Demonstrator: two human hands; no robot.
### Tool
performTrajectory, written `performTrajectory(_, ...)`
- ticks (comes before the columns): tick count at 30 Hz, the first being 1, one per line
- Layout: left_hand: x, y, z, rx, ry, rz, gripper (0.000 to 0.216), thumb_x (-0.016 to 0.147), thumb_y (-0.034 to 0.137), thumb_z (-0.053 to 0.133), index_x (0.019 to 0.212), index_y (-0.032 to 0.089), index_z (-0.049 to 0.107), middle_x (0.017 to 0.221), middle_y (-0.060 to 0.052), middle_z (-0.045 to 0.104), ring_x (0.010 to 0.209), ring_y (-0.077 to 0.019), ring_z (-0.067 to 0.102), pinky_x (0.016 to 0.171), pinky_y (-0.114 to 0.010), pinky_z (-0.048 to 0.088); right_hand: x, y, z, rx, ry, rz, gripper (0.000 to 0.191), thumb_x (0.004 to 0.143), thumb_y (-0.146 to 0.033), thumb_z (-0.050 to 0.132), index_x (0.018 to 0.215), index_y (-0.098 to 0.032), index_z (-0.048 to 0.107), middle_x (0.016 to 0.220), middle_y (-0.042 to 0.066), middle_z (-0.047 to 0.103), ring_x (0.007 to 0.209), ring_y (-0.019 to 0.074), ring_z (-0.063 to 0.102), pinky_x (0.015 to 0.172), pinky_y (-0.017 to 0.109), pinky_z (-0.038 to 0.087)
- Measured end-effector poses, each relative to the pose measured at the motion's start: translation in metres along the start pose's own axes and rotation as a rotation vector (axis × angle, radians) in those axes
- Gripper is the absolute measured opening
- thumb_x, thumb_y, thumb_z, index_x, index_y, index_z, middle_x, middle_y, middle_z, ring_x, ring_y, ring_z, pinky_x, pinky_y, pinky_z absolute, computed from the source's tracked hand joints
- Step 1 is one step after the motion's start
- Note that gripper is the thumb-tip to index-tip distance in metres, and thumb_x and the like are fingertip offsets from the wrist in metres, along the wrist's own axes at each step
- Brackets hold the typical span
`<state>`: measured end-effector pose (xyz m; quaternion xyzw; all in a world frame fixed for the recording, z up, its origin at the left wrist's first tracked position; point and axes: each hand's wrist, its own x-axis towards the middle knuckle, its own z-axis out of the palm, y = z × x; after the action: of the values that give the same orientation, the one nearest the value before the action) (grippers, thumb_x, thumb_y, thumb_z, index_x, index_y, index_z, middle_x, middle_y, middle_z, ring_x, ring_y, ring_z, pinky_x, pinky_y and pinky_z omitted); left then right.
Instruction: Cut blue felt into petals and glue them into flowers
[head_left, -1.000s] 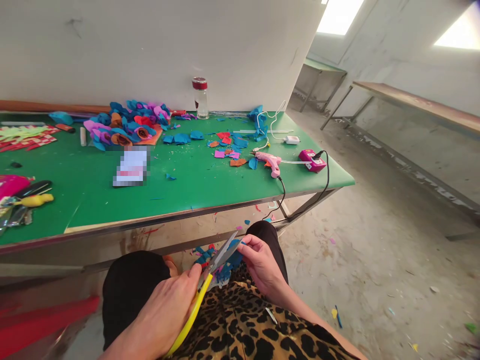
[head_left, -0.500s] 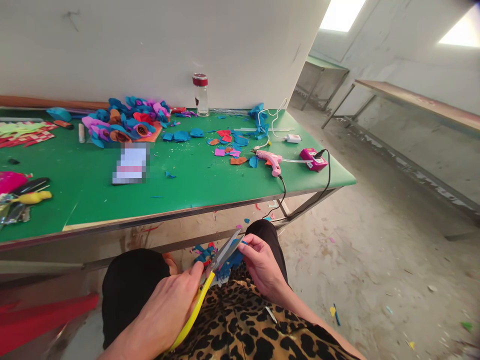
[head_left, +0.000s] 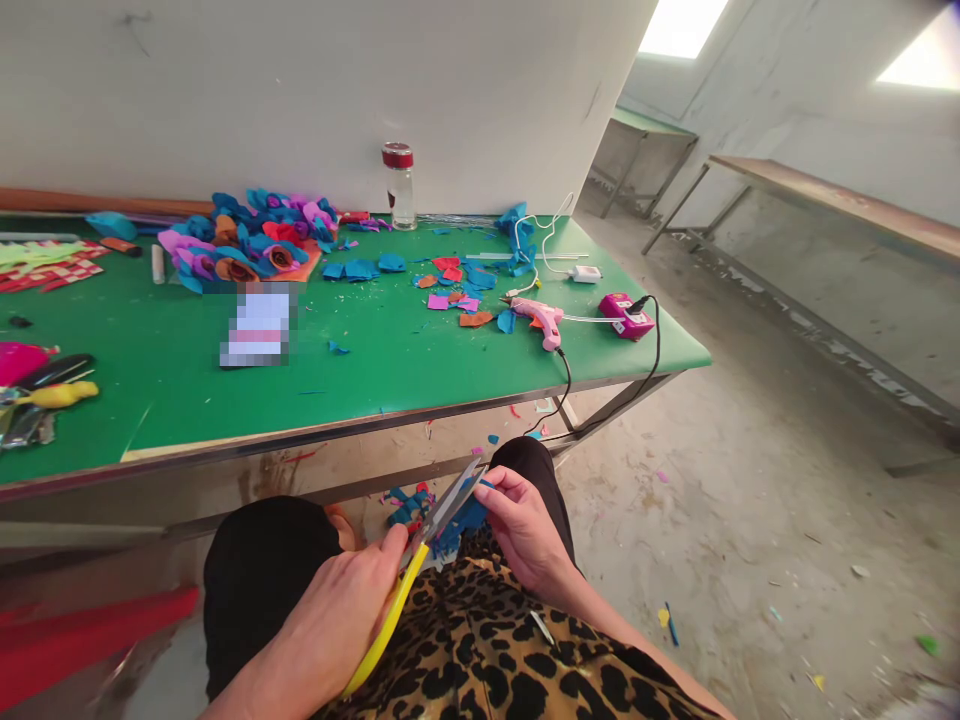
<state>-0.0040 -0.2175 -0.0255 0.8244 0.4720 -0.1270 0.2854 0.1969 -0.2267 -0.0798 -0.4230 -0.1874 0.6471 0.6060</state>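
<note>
My left hand (head_left: 334, 625) is wrapped round the yellow handles of a pair of scissors (head_left: 420, 555), whose metal blades point up and right over my lap. My right hand (head_left: 525, 525) pinches a blue felt piece (head_left: 463, 517) at the blade tips. Both hands are held below the front edge of the green table (head_left: 360, 370), above my black trousers and leopard-print top. Blue scraps (head_left: 409, 503) lie on the floor between my knees.
On the table sit a heap of felt flowers (head_left: 247, 245), cut felt squares (head_left: 454, 290), a pink glue gun (head_left: 541, 320) with a black cord, a pink box (head_left: 626, 318), a red-capped jar (head_left: 398, 185) and tools (head_left: 49, 395) at the left. Concrete floor and benches lie to the right.
Hardly anything differs: the view has tilted slightly, and both hands stay on the scissors and the blue felt in the same place.
</note>
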Motion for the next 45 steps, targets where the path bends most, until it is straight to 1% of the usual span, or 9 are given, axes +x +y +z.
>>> performTrajectory(20,-0.003,-0.006,-0.003,-0.066,0.014,0.033,0.011,0.091,0.027,0.038,0.093,0.024,0.048,0.069,-0.002,0.065,0.064,-0.0212,0.065,0.052,-0.026,0.031,0.002,-0.002,-0.003,-0.031,-0.003,0.032,0.023,0.062,-0.029,0.083,0.069,-0.017,0.065,0.069,-0.002,0.064,0.061,0.0098,0.053,0.062,0.023,0.041)
performTrajectory(25,-0.004,-0.016,0.004,-0.283,0.065,0.054,0.02,0.092,0.038,0.039,0.085,0.023,0.051,0.059,0.002,0.059,0.052,-0.0152,0.057,0.048,-0.023,0.034,0.002,-0.003,-0.006,-0.038,-0.004,0.081,0.024,0.064,-0.03,0.083,0.071,-0.017,0.063,0.069,-0.001,0.066,0.059,0.0107,0.054,0.058,0.023,0.043)
performTrajectory(28,0.002,-0.022,0.016,-0.559,0.19,0.005,0.025,0.09,0.046,0.044,0.087,0.024,0.054,0.066,0.002,0.064,0.058,-0.0147,0.062,0.053,-0.022,0.045,0.003,-0.004,-0.005,-0.032,0.017,0.078,0.025,0.063,-0.03,0.084,0.07,-0.017,0.063,0.068,-0.001,0.066,0.058,0.0104,0.054,0.058,0.023,0.043)
performTrajectory(30,0.01,-0.021,0.021,-0.723,0.321,-0.018,0.023,0.084,0.046,0.053,0.093,0.024,0.054,0.086,-0.001,0.071,0.078,-0.0177,0.068,0.068,-0.025,0.053,0.004,-0.003,-0.002,-0.012,0.024,0.065,0.025,0.063,-0.03,0.084,0.069,-0.017,0.063,0.066,-0.002,0.064,0.058,0.0098,0.053,0.058,0.023,0.042)
performTrajectory(32,0.019,-0.014,0.022,-0.842,0.384,-0.003,0.027,0.079,0.042,0.062,0.097,0.025,0.052,0.106,-0.003,0.07,0.097,-0.0205,0.067,0.084,-0.031,0.054,0.005,-0.001,0.002,0.015,0.033,0.057,0.025,0.063,-0.031,0.084,0.068,-0.018,0.063,0.065,-0.003,0.063,0.057,0.0094,0.052,0.058,0.023,0.042)
performTrajectory(34,0.029,-0.003,0.02,-0.929,0.399,0.026,0.032,0.076,0.039,0.066,0.099,0.024,0.05,0.114,-0.005,0.068,0.102,-0.0216,0.066,0.09,-0.035,0.053,0.006,0.001,0.007,0.035,0.046,0.047,0.026,0.063,-0.033,0.083,0.067,-0.018,0.062,0.065,-0.002,0.062,0.059,0.01,0.052,0.06,0.023,0.043)
performTrajectory(37,0.041,0.013,0.018,-0.967,0.495,0.03,0.035,0.075,0.039,0.068,0.099,0.022,0.05,0.105,-0.006,0.069,0.091,-0.0201,0.068,0.086,-0.035,0.054,0.006,0.003,0.014,0.062,0.056,0.04,0.027,0.062,-0.034,0.084,0.067,-0.018,0.062,0.068,-0.002,0.064,0.063,0.0114,0.055,0.064,0.025,0.044)
performTrajectory(41,0.048,0.021,0.022,-0.889,0.639,0.007,0.026,0.077,0.035,0.066,0.092,0.021,0.05,0.084,0.0,0.065,0.074,-0.0142,0.065,0.075,-0.029,0.053,0.004,0.005,0.016,0.089,0.046,0.038,0.027,0.062,-0.034,0.084,0.068,-0.018,0.063,0.068,-0.003,0.064,0.064,0.0105,0.054,0.065,0.023,0.043)
performTrajectory(45,0.049,0.021,0.024,-0.916,0.667,-0.003,0.023,0.077,0.029,0.063,0.092,0.021,0.048,0.081,0.003,0.063,0.072,-0.0123,0.064,0.072,-0.026,0.052,0.002,0.005,0.012,0.098,0.013,0.074,0.026,0.063,-0.034,0.083,0.074,-0.017,0.068,0.071,-0.002,0.064,0.064,0.0097,0.054,0.064,0.022,0.043)
